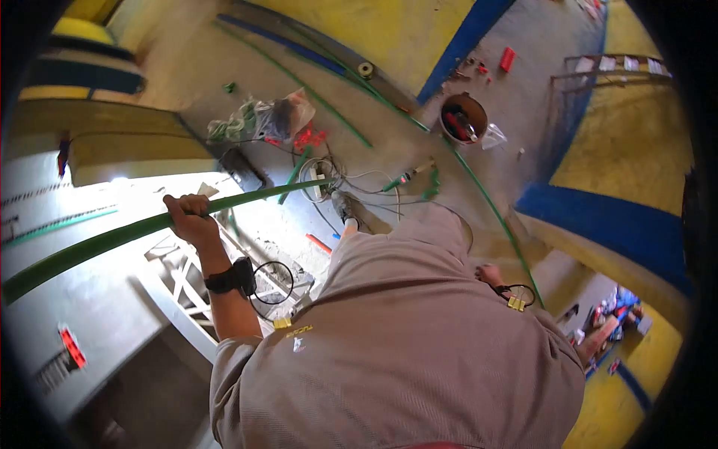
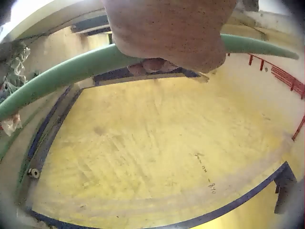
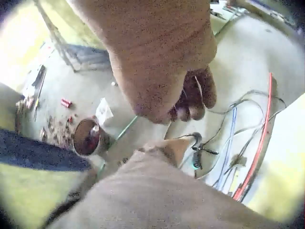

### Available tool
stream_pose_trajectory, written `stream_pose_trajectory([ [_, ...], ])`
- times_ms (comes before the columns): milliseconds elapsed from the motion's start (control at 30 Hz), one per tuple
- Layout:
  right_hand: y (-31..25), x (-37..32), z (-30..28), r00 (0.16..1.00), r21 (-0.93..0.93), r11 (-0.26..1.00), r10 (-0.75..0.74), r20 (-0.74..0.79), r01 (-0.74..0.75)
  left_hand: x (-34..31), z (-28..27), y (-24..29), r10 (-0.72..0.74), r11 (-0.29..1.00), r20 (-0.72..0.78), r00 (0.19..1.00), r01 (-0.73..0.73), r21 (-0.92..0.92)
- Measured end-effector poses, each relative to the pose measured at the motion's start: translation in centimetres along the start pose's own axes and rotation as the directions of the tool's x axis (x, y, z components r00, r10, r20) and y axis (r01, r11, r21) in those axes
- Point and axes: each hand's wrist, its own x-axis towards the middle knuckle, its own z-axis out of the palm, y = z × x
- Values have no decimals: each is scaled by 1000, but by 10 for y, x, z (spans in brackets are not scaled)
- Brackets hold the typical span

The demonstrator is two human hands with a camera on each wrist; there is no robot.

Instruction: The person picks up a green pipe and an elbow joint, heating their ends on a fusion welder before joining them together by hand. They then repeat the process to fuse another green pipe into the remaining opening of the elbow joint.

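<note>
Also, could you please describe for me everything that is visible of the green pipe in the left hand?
The green pipe is long, slender and round, with a smooth, plain surface that looks like plastic. No fitting shows on it. The left hand grips it partway along, fingers curled round it. In the head view it runs from the left edge to a tip near the middle; whether that tip touches anything is unclear. It looks bowed, though the wide lens may cause this.
</note>
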Motion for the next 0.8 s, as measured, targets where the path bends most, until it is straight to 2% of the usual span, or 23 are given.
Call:
stream_pose_trajectory([
  [67, -102, -29, 112, 971, -353, 928, 33, -237, -118, 25, 8, -17, -35, 999, -6, 999, 35, -8],
  [100, -111, -33, 132, 965, -337, 931, 49, -258, -138, 38, 5, -32, -75, 996, 66, 995, 78, -47],
  [133, -116, -37, 148, 925, -128, 970, 149, -349, -205, 47, 11, -37, -104, 990, 142, 984, 117, -82],
  [167, -120, -40, 160, 872, 92, 965, 260, -414, -244, 51, 22, -45, -144, 987, 25, 989, 145, -75],
  [200, -122, -42, 170, 865, 117, 962, 272, -423, -245, 58, 26, -49, -182, 974, 114, 977, 195, -116],
  [300, -125, -35, 188, 823, 257, 954, 266, -502, -152, 59, 48, -67, -184, 981, 140, 973, 192, -40],
  [400, -121, -17, 196, 806, 338, 939, 243, -540, -56, 61, 61, -108, -280, 956, 249, 927, 293, -18],
  [433, -123, -12, 201, 800, 374, 927, 217, -559, 10, 59, 69, -124, -326, 945, 270, 906, 323, 59],
  [467, -127, -11, 210, 793, 414, 908, 203, -575, 68, 56, 78, -135, -378, 925, 285, 881, 349, 148],
  [500, -125, -7, 217, 790, 461, 885, 239, -565, 62, 48, 91, -141, -395, 917, 317, 862, 352, 186],
  [567, -113, 2, 235, 787, 488, 861, 199, -584, 144, 22, 114, -159, -559, 819, 398, 727, 410, 401],
  [600, -102, 0, 252, 785, 528, 837, 230, -575, 142, 13, 121, -165, -633, 758, 414, 654, 416, 502],
  [633, -93, 2, 263, 761, 445, 884, 189, -620, 144, 8, 127, -169, -631, 760, 514, 581, 332, 559],
  [667, -86, 10, 265, 736, 344, 927, 129, -665, 149, 7, 135, -178, -629, 761, 527, 571, 318, 565],
  [700, -81, 15, 266, 735, 356, 921, 130, -665, 159, 4, 145, -186, -646, 751, 525, 553, 337, 569],
  [767, -68, 11, 287, 832, 376, 926, 181, -524, 35, -1, 154, -190, -668, 731, 518, 534, 340, 592],
  [800, -66, 6, 297, 869, 379, 925, 204, -450, -21, -1, 164, -191, -658, 736, 573, 488, 256, 627],
])
